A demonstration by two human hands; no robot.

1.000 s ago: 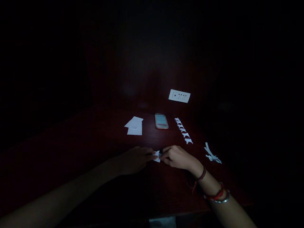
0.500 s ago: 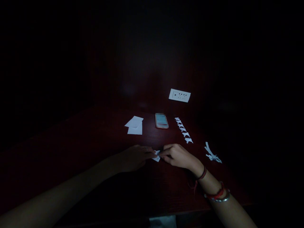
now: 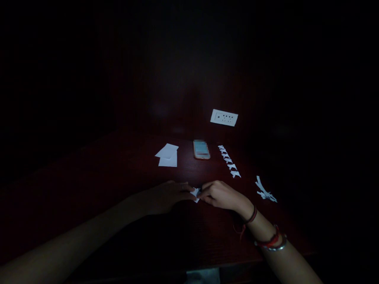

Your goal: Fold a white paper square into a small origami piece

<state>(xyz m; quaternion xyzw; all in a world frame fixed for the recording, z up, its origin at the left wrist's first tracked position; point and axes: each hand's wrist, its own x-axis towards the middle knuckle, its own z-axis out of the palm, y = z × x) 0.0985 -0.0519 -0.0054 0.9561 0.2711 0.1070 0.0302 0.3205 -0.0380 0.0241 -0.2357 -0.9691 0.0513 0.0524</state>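
A small folded piece of white paper lies on the dark red table between my hands. My left hand, with a ring on one finger, holds its left side, the index finger above and the thumb below. From the right, my right hand grips the paper's other edge with curled fingers, which partly hide it. Beyond my right hand a row of several small folded paper pieces runs away from me. Thin paper strips lie in a loose pile farther right.
Two overlapping white sheets rest on the table at the back left. A phone with a blurred screen lies beside them. A white socket plate is set in the back wall. The surroundings are very dark.
My left thumb has shifted to the lower edge of the paper, and more of the paper's middle shows. Both hands stay on the paper; the other things have not moved.
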